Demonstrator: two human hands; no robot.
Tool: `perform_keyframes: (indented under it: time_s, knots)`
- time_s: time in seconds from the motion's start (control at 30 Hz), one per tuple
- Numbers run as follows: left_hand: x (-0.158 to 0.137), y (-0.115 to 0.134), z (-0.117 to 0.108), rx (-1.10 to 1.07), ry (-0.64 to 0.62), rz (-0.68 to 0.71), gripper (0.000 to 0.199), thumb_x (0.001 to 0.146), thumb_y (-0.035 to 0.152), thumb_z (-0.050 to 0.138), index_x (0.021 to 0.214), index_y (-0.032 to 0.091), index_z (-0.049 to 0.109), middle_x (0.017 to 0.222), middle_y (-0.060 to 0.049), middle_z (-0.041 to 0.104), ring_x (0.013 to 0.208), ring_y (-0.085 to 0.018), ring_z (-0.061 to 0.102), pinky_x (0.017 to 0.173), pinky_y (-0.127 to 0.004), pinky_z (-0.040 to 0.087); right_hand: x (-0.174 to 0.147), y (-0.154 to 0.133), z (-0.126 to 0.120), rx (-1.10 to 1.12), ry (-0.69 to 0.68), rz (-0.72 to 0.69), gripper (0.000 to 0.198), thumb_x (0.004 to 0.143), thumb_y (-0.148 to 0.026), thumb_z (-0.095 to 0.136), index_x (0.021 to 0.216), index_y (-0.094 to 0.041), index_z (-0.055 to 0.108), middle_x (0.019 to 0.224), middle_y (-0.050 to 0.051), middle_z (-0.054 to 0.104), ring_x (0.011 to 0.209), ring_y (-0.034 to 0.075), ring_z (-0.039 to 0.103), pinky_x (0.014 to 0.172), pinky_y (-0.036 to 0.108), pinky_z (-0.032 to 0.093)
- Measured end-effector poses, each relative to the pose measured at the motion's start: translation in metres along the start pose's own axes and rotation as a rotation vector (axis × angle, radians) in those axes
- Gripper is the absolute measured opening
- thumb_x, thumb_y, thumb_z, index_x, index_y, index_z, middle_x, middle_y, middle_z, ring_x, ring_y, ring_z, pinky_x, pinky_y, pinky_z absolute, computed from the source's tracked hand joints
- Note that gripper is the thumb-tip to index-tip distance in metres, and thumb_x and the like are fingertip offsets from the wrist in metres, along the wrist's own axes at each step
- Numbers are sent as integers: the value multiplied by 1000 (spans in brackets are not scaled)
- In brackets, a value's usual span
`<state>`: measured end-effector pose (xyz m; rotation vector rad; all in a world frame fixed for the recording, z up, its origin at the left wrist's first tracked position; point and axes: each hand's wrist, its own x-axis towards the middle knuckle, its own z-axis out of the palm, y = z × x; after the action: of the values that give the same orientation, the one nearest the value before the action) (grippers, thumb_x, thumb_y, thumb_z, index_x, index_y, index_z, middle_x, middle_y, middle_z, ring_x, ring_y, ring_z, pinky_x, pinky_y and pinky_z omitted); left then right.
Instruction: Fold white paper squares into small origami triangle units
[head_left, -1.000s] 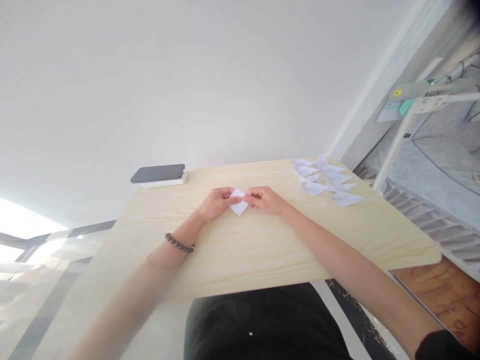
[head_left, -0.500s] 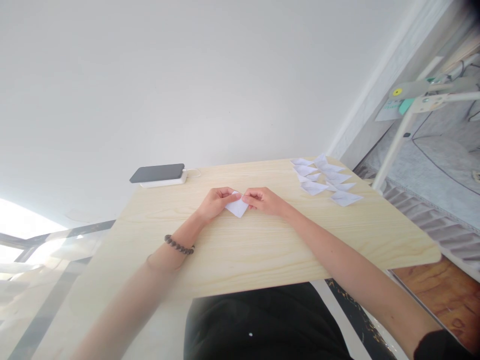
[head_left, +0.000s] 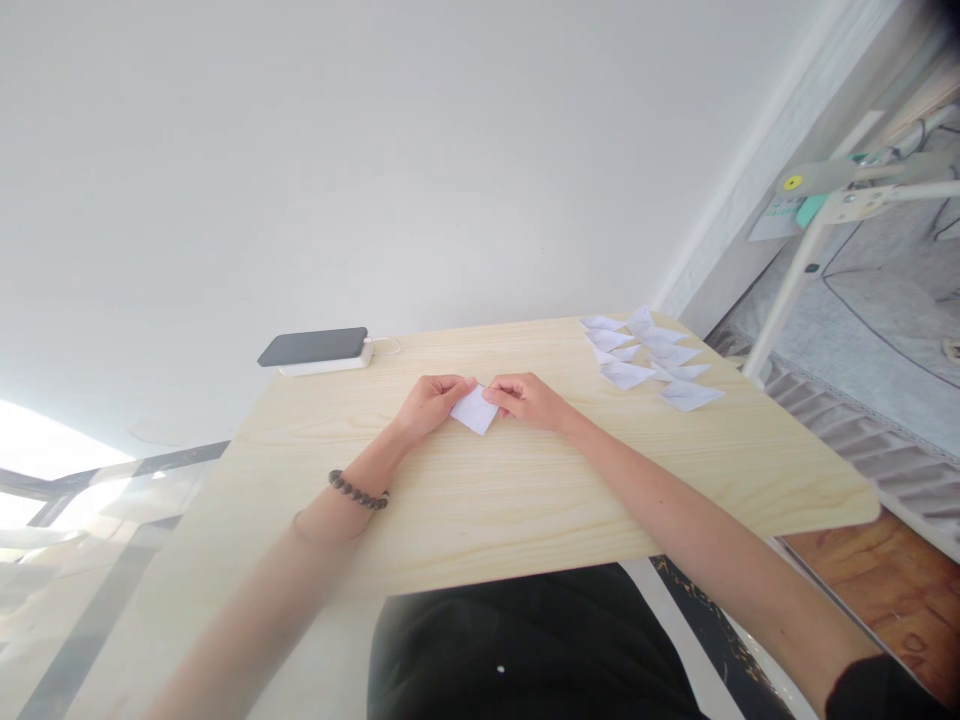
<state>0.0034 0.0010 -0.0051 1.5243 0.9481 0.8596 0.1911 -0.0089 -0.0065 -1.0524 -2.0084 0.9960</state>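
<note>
A small folded sheet of white paper (head_left: 475, 412) is held between my two hands above the middle of the table, one corner pointing down toward me. My left hand (head_left: 435, 402) pinches its left upper edge, thumb on the near face. My right hand (head_left: 526, 399) grips the right upper corner between thumb and bent fingers. The fingers behind the paper are partly hidden. Several folded white paper boats (head_left: 627, 375) stand grouped at the far right of the table.
The pale wooden table (head_left: 465, 510) meets a white wall (head_left: 450, 180) at the back. A dark phone (head_left: 313, 346) lies on a white block at the far left, with a white cable (head_left: 388, 345). A white metal frame (head_left: 791, 270) rises beyond the right edge.
My left thumb has slid up toward the paper's top edge, uncovering more of its face. The paper has turned slightly. My right hand keeps nearly the same place.
</note>
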Motion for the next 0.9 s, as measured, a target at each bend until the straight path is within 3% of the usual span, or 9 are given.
perform_keyframes:
  time_s: [0.1, 0.23, 0.47, 0.67, 0.9]
  knots:
    - [-1, 3, 0, -96, -62, -37, 36, 71, 39, 62, 95, 12, 63, 85, -6, 66, 77, -16, 59, 67, -27, 46, 2, 3, 0, 43, 83, 10, 29, 79, -38, 44, 62, -15, 49, 54, -3, 47, 50, 8, 44, 49, 19, 33]
    - [-1, 3, 1, -144, -75, -92, 36, 65, 35, 68, 90, 10, 64, 83, -9, 67, 80, -20, 61, 73, -34, 49, 2, 5, 1, 53, 136, 3, 28, 78, -38, 45, 61, -15, 46, 54, -4, 43, 51, 7, 41, 48, 19, 32]
    - [1, -1, -1, -121, -55, -52, 33, 66, 36, 67, 88, 10, 65, 79, -8, 68, 77, -21, 63, 71, -34, 51, 0, 2, 1, -51, 44, 1, 32, 76, -43, 49, 63, -14, 51, 55, -3, 48, 49, 6, 40, 45, 19, 29]
    - [0, 0, -5, -127, -210, -33, 37, 70, 34, 64, 98, 10, 62, 91, -12, 67, 87, -24, 61, 79, -38, 48, 0, 2, -3, 41, -39, 16, 30, 76, -41, 48, 64, -14, 51, 58, -2, 49, 54, 8, 45, 49, 19, 34]
    - [-1, 3, -2, -128, -220, -13, 37, 71, 34, 63, 99, 10, 62, 91, -12, 67, 85, -23, 61, 75, -36, 48, 0, 1, -6, 177, -105, 50, 30, 77, -41, 47, 63, -14, 49, 57, -2, 48, 52, 8, 45, 49, 20, 34]
